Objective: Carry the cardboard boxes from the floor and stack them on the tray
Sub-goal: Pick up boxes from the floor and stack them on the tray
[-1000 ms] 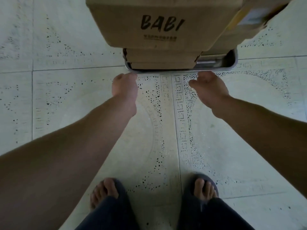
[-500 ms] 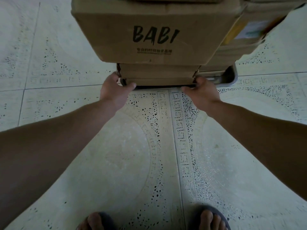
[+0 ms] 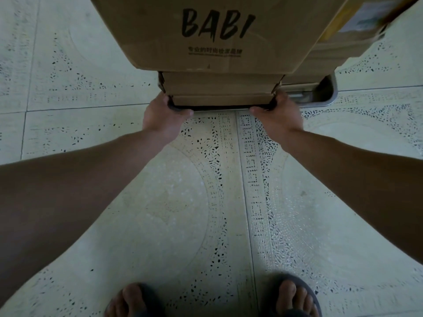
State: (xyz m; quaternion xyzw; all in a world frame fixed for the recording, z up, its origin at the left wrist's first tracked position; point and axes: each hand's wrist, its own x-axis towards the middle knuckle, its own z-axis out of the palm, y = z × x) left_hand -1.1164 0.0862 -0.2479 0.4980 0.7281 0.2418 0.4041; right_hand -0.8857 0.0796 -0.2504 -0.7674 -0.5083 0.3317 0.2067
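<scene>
A metal tray (image 3: 329, 94) sits on the tiled floor under a stack of cardboard boxes. The big top box (image 3: 217, 30) carries the print "BABI". Beneath it lies a smaller, flatter box (image 3: 219, 88). A further box (image 3: 350, 33) with a label leans at the right. My left hand (image 3: 162, 113) grips the tray's near rim at its left corner, thumb curled on the edge. My right hand (image 3: 279, 115) grips the same rim further right, fingers hidden under the box edge.
Pale patterned floor tiles (image 3: 68, 88) spread all around. My two feet in dark sandals (image 3: 295, 294) stand at the bottom of the view, a step back from the tray.
Both hands have reached forward from just short of the tray and closed on its near rim. The stack now looms closer and larger in view.
</scene>
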